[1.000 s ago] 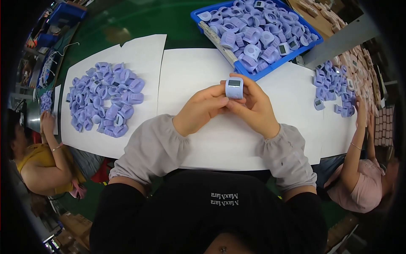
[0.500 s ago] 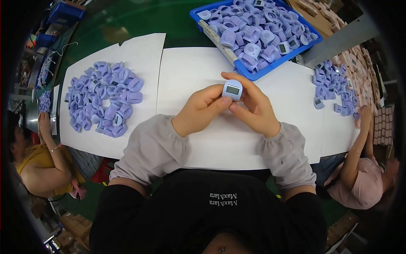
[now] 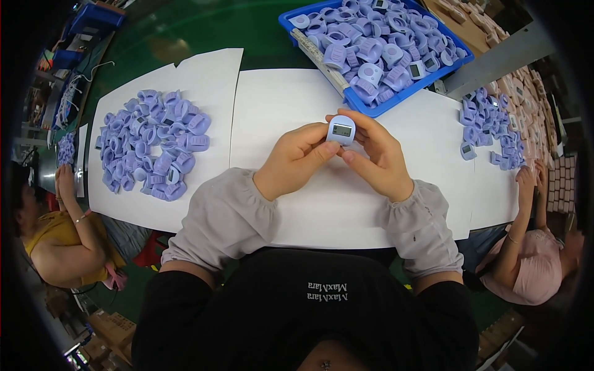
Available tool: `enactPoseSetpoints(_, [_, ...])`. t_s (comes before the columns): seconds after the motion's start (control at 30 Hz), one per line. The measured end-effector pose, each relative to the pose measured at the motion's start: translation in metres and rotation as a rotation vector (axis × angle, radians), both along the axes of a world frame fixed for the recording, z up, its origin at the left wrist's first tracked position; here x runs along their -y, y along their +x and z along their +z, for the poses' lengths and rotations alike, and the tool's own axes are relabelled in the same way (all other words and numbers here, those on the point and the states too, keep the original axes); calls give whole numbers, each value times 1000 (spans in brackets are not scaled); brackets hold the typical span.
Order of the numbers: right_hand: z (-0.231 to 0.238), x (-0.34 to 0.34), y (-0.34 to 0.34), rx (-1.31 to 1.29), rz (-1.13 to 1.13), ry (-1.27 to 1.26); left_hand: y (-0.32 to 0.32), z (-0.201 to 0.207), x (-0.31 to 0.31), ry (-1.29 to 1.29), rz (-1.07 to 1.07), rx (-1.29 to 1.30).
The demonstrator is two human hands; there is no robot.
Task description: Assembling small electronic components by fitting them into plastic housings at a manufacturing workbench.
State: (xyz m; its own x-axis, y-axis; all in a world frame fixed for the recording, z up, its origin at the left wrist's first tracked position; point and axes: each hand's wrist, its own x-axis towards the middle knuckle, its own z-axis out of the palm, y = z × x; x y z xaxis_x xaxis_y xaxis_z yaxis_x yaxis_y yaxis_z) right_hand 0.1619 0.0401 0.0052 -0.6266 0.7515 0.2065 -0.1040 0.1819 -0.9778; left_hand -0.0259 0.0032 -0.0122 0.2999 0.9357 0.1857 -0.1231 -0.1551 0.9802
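Above the white table, a small lavender device with a rounded top and a grey display (image 3: 341, 130) is held upright between my hands. My left hand (image 3: 294, 157) pinches its lower left side, thumb on the front under the display. Dark marks show on the display, too small to read. Around the right side and back of the device curl the fingers of my right hand (image 3: 380, 157), its thumb just below the lower right edge. My right fingertips are partly hidden behind the device.
Left on the white table covering (image 3: 272, 93) lies a pile of similar lavender pieces (image 3: 148, 145). A blue tray (image 3: 371, 111) heaped with them stands at the far right. Beyond, more pieces (image 3: 489, 127) lie near a co-worker's hands (image 3: 529, 179). Another person (image 3: 68, 241) sits at left.
The display was blank and now shows dark marks. My right thumb has shifted slightly right and away from the device. The co-worker's hands at the right have moved a little.
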Motion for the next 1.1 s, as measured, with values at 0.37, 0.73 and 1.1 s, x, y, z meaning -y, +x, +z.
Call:
enactPoseSetpoints(0.37, [1, 3, 1, 28, -71, -37, 6, 16, 4, -170, -5, 114])
enactPoseSetpoints(0.73, [61, -86, -1, 430, -460, 829, -72, 52, 24, 241, 341, -627])
enactPoseSetpoints(1.1, [68, -182, -63, 1013, -47, 867, -161, 62, 37, 377, 751, -986])
